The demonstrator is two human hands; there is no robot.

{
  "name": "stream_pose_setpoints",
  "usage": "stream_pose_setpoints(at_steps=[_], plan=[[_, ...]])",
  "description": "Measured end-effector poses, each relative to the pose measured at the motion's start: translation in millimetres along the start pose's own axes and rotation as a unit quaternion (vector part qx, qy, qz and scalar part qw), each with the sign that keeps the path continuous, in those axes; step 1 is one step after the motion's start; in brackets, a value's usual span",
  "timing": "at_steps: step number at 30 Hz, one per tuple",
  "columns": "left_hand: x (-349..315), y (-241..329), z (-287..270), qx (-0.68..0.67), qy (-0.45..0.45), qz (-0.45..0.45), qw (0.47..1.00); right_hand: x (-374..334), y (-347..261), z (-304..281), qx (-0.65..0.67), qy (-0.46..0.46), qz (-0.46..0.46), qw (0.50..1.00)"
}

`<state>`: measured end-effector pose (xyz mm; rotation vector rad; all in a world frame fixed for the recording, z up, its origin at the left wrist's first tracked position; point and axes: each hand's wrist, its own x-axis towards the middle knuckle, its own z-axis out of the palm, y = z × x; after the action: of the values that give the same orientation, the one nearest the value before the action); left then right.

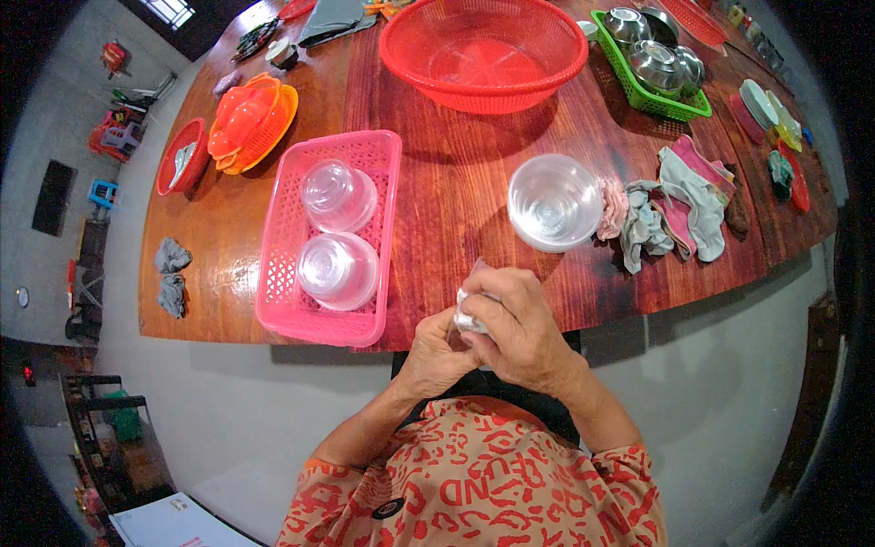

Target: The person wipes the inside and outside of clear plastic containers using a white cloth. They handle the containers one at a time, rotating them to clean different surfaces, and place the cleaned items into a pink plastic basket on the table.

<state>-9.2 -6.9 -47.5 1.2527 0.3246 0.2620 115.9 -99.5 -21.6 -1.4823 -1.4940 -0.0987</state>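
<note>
Clear plastic container [460,310], thin and glossy, sits pinched between the two hands just off the near edge of the bench, with a white cloth [470,319] bunched against it; most of it is hidden by the fingers, so its full shape cannot be told.

The bench [456,173] is a broad slab of reddish-brown wood with a shiny varnished grain. At its far edge stands a large round red plastic basket [483,50] with perforated walls. Near the front edge, left of the hands, lies a rectangular pink plastic basket [283,246] with a latticed wall, holding two clear domed plastic bowls [338,194], turned upside down, one behind the other. At the far right corner a green slotted crate [638,87] carries round steel bowls [656,64]. A stack of orange baskets [251,123] rests toward the left edge. A clear round plastic bowl [553,201] stands upright near the middle, just beside a heap of crumpled rags [674,205] in pink, grey and white. Two grey rags [170,272] lie at the near left corner.

The left hand [436,351] cups the container from below, fingers curled. The right hand [515,319] closes over the top, pressing the cloth to it.
</note>
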Motion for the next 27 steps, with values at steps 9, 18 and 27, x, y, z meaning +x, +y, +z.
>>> stream_pose_setpoints(at_steps=[9, 18, 27], plan=[[-1, 4, 5, 0.027, -0.055, 0.083, 0.995, 0, 12, -11, 0.057, 0.045, 0.107, 0.992], [-3, 3, -1, 0.062, 0.005, 0.062, 0.996, 2, -19, -2, -0.072, 0.035, 0.047, 0.996], [-4, 4, -5, 0.06, 0.002, 0.053, 0.997, -2, -27, 1, -0.07, 0.027, -0.003, 0.997]])
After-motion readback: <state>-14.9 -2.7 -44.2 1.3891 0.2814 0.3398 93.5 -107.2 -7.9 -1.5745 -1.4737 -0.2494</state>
